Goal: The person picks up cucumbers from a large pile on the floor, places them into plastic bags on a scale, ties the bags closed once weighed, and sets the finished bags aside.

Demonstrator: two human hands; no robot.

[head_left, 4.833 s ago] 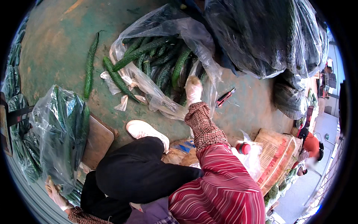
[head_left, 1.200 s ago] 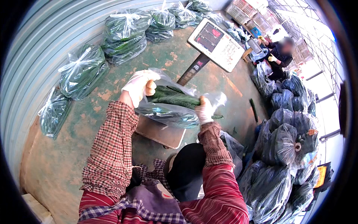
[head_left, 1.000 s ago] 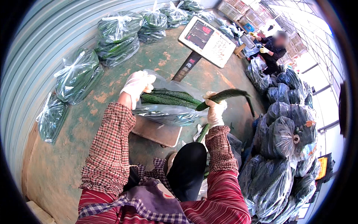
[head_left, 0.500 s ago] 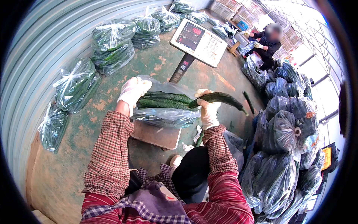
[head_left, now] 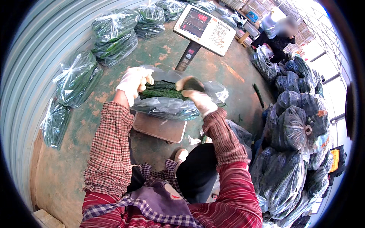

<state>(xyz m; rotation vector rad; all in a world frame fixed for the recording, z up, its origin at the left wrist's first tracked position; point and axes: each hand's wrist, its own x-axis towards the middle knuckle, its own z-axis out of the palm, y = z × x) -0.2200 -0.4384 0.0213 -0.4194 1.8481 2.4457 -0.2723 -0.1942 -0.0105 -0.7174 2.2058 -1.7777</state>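
A clear plastic bag with several dark green cucumbers lies on the metal platform of a floor scale. My left hand, in a white glove, grips the bag's open edge on the left. My right hand, also gloved, is shut on one cucumber and holds it at the bag's mouth, its end pointing into the bag.
The scale's display head stands on a post behind the bag. Tied bags of cucumbers line the corrugated wall at left. Dark filled bags pile at right. A loose cucumber lies on the floor. A person crouches far back.
My right hand brought a long cucumber in from the right and has swung it round to the bag's mouth. My left hand kept hold of the bag's edge.
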